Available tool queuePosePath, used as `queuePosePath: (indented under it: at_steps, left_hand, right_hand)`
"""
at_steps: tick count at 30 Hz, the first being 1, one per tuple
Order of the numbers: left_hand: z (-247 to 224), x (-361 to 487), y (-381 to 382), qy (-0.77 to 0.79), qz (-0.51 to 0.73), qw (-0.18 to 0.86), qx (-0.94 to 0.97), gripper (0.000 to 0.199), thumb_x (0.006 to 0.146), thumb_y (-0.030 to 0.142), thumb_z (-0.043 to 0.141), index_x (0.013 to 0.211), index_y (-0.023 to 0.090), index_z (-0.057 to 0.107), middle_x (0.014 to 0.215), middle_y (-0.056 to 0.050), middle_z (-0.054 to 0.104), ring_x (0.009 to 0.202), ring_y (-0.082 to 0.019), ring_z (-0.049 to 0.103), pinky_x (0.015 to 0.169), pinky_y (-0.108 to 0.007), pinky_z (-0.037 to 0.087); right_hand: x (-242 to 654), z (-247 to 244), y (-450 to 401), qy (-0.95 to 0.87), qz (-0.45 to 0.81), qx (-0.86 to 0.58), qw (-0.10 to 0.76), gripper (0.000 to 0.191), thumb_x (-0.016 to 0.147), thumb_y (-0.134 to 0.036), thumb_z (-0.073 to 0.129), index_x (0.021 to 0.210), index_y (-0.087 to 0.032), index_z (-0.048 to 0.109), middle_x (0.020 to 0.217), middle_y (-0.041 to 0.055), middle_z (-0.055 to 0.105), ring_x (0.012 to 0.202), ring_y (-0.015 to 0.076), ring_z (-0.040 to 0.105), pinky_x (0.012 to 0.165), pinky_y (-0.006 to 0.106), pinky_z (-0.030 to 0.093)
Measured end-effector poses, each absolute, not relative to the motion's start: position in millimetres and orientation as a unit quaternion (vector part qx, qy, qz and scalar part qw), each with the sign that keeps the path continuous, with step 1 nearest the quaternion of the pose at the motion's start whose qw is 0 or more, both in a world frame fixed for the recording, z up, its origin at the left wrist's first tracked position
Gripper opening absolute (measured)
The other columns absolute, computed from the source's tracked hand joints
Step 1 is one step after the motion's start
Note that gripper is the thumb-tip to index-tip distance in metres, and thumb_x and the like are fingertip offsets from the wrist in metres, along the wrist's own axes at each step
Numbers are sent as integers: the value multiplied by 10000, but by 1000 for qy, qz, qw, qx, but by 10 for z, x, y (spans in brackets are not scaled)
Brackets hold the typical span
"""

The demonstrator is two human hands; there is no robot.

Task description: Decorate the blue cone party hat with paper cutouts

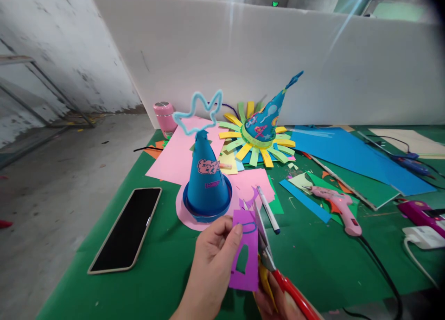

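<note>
While the left hand (pixel 217 250) pinches the purple paper (pixel 251 280) low at the frame's center, the right hand (pixel 274 294) grips the scissors (pixel 266 260), blades spread at its edge. The blue cone hat (pixel 206 190) stands just above-left; the black phone (pixel 127 229) lies lower left, the pink glue gun (pixel 339 202) center right.

We can read no text: the purple marks on the blue hat (pixel 205 197) and the green sign (pixel 275 4) are too small.
</note>
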State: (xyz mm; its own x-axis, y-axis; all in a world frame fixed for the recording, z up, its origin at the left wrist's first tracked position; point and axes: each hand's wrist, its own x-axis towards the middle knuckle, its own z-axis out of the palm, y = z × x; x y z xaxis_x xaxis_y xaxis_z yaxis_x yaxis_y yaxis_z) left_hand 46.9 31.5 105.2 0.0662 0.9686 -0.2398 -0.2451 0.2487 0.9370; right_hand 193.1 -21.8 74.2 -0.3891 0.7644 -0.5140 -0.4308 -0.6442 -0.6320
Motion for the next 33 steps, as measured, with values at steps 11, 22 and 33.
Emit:
queuePosePath:
  at_steps: [11, 22, 33]
  left_hand:
    - [1023, 417, 319, 496, 460, 603, 422, 273, 810, 365, 561, 643, 174, 460, 594, 55, 372, 531, -74, 310, 486, -179, 290]
    - [1110, 357, 358, 500, 435, 590, 461, 293, 812, 361, 546, 610, 176, 444, 588, 45, 367, 546, -92, 309, 487, -201, 280]
    - [1057, 376, 344, 501, 446, 604, 431, 280, 808, 356, 559, 626, 175, 447, 592, 49, 389, 536, -80, 317, 484, -182, 287]
  right_hand:
    - [1910, 734, -178, -126, 843, -409, 326, 341, 693, -500, 662, 766, -167, 638, 522, -46, 488, 437, 50, 422, 466, 163, 384]
    - [1904, 708, -194, -154, 822, -434, 335, 347, 610, -524, 710, 694, -198, 627, 454, -70, 430, 396, 56, 414, 408, 162, 375]
    - [1894, 550, -154, -200, 835, -386, 336, 411, 630, -550, 688, 714, -159, 595, 420, -85, 412, 340, 26, 344, 344, 133, 276]
